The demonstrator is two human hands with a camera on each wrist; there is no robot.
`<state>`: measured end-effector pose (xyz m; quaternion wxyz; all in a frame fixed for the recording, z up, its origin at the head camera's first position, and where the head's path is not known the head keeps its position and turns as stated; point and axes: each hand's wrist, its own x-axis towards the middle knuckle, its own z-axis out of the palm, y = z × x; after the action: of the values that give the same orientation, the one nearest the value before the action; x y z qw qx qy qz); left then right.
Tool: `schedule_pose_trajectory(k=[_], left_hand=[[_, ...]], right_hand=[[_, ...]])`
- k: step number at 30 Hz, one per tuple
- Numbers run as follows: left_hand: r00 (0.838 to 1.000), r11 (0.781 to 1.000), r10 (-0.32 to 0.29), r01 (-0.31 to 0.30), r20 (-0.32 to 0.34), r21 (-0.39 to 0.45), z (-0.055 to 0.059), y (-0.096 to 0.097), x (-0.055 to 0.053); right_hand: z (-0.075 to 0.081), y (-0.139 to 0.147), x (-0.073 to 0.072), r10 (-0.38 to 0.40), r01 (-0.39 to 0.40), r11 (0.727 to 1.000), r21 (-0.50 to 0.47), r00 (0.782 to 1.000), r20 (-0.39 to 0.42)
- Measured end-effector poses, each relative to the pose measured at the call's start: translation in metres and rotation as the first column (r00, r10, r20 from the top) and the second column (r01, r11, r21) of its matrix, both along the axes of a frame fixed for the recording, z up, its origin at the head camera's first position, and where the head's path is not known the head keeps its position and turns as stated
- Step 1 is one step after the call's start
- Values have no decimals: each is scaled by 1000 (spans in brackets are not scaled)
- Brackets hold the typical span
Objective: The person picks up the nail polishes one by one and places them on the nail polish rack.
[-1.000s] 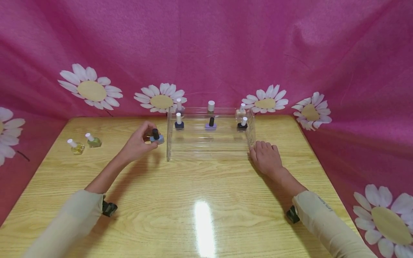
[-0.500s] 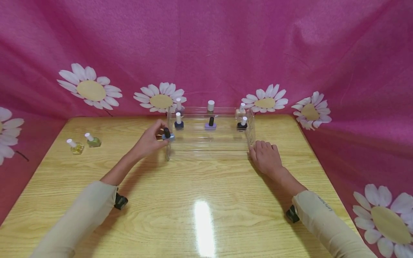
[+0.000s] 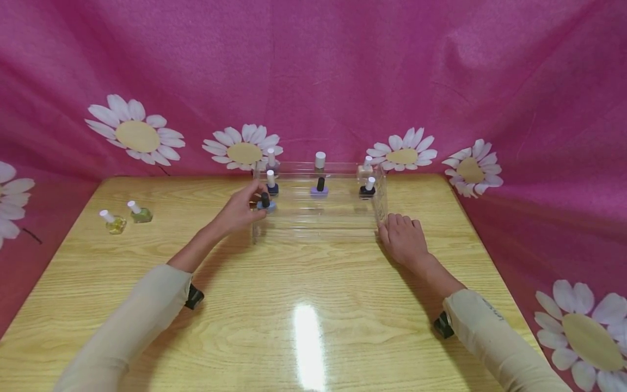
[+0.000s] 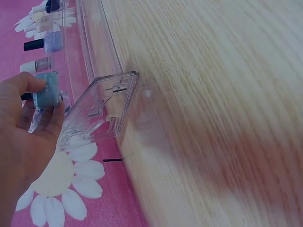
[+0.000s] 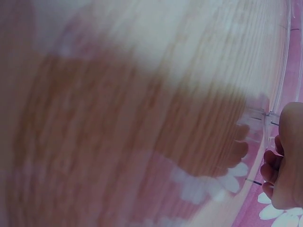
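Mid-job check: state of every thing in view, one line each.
Clear rack: standing on the table.
Left hand: pinching the light-blue bottle.
Light-blue bottle: capped, held at the rack's left end.
Right hand: fingers curled by the rack's right end; grip unclear.
Navy bottle: capped, racked.
Lavender bottle: capped, racked.
Black bottle: capped, racked.
Three back-row bottles: capped, racked.
Yellow bottle: capped, on table.
Green bottle: capped, on table.
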<state>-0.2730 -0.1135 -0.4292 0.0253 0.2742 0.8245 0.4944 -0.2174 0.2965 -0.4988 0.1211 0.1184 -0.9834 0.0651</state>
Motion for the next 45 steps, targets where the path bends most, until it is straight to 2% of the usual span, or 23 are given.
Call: schedule_pose_trajectory(k=[11, 20, 31, 38, 45], left_hand=[[1000, 991, -31, 32, 3, -132, 3, 12, -8], [998, 983, -55, 60, 31, -176, 4, 17, -11], [998, 953, -62, 63, 12, -297, 2, 23, -13], [999, 940, -37, 32, -8, -339, 3, 25, -10], [1000, 940, -1, -2, -7, -340, 2, 26, -9]], right_hand=[[-1, 0, 0, 6, -6, 1000, -2, 999, -33], [-2, 0, 0, 3, -3, 1000, -7, 1000, -7], [0, -1, 2, 10, -11, 1000, -10, 999, -37], [-2, -1, 2, 2, -2, 1000, -4, 999, -36], [-1, -1, 1, 1, -2, 1000, -11, 999, -38]])
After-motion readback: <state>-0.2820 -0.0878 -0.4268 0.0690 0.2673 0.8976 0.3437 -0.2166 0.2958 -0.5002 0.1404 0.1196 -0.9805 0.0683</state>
